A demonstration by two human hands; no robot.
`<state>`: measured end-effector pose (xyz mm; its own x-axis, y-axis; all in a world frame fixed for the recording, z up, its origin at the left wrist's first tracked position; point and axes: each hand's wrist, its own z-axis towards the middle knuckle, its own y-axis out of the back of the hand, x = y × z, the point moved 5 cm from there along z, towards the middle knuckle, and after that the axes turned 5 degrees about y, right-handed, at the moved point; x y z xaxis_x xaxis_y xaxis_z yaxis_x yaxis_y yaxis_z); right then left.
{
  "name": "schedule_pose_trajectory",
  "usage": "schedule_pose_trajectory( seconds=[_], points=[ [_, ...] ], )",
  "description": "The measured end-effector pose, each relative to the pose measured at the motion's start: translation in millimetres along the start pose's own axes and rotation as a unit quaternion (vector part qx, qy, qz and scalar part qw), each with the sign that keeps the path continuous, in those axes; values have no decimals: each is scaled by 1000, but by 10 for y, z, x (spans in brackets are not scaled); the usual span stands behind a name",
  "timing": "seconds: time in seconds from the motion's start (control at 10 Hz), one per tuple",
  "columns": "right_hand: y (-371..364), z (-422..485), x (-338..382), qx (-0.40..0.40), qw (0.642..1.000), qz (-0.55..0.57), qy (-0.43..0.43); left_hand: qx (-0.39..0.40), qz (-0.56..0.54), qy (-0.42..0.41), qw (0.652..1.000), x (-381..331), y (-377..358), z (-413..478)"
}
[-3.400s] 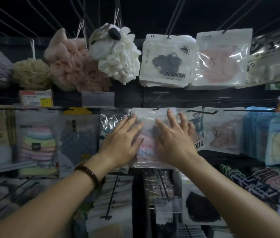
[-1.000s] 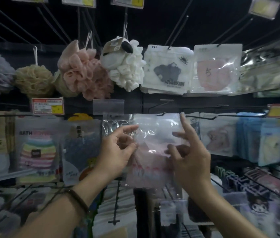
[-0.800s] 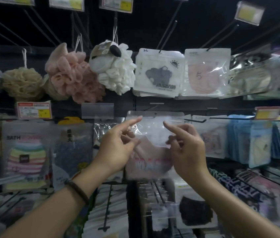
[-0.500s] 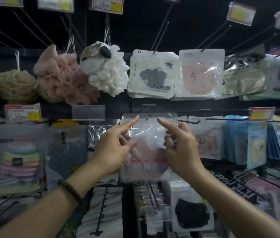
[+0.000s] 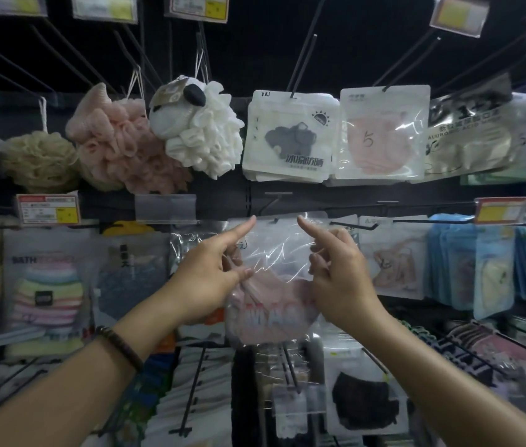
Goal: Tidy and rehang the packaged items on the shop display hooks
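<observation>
A clear plastic packet [image 5: 276, 253] with a pink mask inside hangs in front of the middle row, its top edge at a black display hook [image 5: 269, 206]. My left hand [image 5: 210, 272] pinches the packet's left side between thumb and curled fingers, with the index finger stretched up toward the top left corner. My right hand [image 5: 335, 269] grips the right side the same way, its index finger pointing at the top edge. Whether the hook passes through the packet's hole is hidden.
Bath puffs [image 5: 122, 146] and a white sheep puff [image 5: 203, 127] hang on the upper left. Mask packets [image 5: 289, 137] fill the upper right hooks. Blue packets [image 5: 468, 262] hang on the right, towel packs [image 5: 45, 285] on the left. Bare black hooks [image 5: 287, 369] jut out below.
Earlier both hands lay flat on the hanging packets. They then took the clear packet by its sides and lifted its top edge up to the hook, index fingers extended.
</observation>
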<state>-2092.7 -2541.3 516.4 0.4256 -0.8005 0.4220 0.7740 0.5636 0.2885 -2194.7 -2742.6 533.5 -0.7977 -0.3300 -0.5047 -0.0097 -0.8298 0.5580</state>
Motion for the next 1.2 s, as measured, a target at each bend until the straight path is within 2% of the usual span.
schedule_pose_trajectory(
  seconds=[0.2, 0.3, 0.4, 0.6, 0.9, 1.0, 1.1, 1.2],
  points=[
    [-160, 179, -89, 99, 985, -136, -42, 11, 77, 50, 996, 133, -97, 150],
    [-278, 230, -110, 119, 961, -248, -24, -41, 144, 79, 985, 206, -174, 185],
    [-459, 168, -108, 137, 935, -326, -22, -71, 238, 61, 967, 195, -417, 117],
    [-675, 84, -385, 186, 935, -302, -8, -33, 300, 50, 952, 375, -733, 120],
    [-533, 166, -432, 243, 923, -299, 4, 12, 296, 80, 952, 339, -706, 148],
    [-346, 83, -375, 246, 921, -300, 31, -2, 296, 65, 953, 210, -539, -32],
    [-165, -52, -220, 192, 937, -279, 88, -14, 282, 35, 959, 12, -387, -288],
    [-128, -222, -7, 136, 944, -264, 145, 1, 285, 40, 958, -104, -205, -515]
  ],
)
